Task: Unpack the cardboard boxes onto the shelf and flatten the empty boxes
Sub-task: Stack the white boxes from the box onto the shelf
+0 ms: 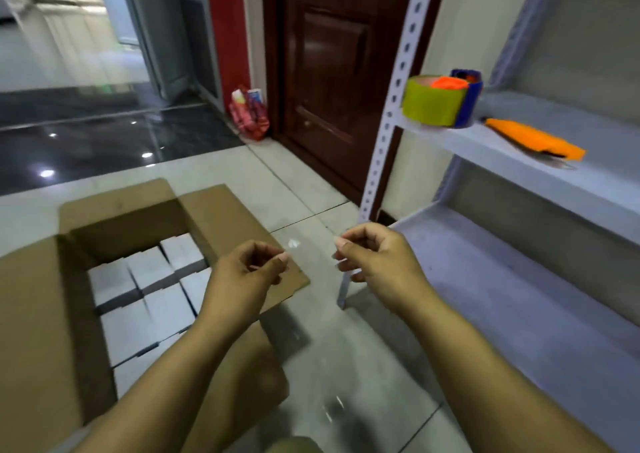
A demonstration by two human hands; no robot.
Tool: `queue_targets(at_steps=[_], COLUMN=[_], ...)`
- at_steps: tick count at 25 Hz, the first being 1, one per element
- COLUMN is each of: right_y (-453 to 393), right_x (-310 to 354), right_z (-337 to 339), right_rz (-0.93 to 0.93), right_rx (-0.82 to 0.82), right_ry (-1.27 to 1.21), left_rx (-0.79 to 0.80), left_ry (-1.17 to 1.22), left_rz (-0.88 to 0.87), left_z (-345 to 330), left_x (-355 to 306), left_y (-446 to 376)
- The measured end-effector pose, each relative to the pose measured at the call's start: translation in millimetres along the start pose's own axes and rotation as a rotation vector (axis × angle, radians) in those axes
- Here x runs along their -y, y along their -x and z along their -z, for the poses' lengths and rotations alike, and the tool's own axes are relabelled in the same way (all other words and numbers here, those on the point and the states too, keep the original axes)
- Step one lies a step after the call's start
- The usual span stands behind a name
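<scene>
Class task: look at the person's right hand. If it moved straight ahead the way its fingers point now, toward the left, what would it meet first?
Probably the left hand: the right hand has its curled fingertips facing it across a small gap above the floor. Depth is unclear, so they could pass.

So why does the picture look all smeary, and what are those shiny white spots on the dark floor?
Head view: the whole frame is softly motion-blurred, most on the small white boxes in the open cardboard box and on both hands, left hand and right hand. The spots are lights mirrored in the glossy dark floor. The wide lens bends the shelf post.
</scene>
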State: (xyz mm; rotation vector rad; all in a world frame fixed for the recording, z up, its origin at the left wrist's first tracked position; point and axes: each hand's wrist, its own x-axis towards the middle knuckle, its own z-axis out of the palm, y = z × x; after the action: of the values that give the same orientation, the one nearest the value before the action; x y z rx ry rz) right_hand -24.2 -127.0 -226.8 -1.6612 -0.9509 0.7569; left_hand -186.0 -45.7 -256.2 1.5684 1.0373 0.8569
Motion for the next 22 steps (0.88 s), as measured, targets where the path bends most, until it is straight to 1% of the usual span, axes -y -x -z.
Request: queue_targets(at_steps=[2, 5, 7, 9, 13, 15, 18, 20, 22], right_y=[-13, -29, -38, -44, -57, -66, -76, -80, -81], right_x=[-13, -35, -52, -71, -102, -119, -144, -157, -165], right_z=[-32, -75, -104, -130, -171, -187, -201, -200, -197], right_rz=[-0.012, -0.009, -0.005, 0.0, 0.11, 0.145, 0.089, 0.062, 0.063], right_rx=[0.074, 0.156, 0.224, 0.321, 0.489, 0.579, 0.664, 0.651, 0.622], right_ry=[0.065, 0.203, 0.332, 0.506, 0.902, 1.037, 1.094, 1.08, 1.05], left_rx=[-0.072, -0.136, -0.183, -0.197, -0.12, -0.044, 0.067, 0.078, 0.065], left_ry=[-0.038, -0.148, -0.211, -0.298, -0.42, -0.482, -0.494, -0.498, -0.564], left_rz=[0.063, 0.153, 0.212, 0.271, 0.382, 0.423, 0.494, 0.502, 0.463], left_z=[24, 52, 68, 80, 93, 96, 97, 95, 93], left_x=[31, 77, 108, 136, 176, 196, 221, 230, 231], left_y=[-4, -9, -7, -3, 0, -2, -3, -5, -5])
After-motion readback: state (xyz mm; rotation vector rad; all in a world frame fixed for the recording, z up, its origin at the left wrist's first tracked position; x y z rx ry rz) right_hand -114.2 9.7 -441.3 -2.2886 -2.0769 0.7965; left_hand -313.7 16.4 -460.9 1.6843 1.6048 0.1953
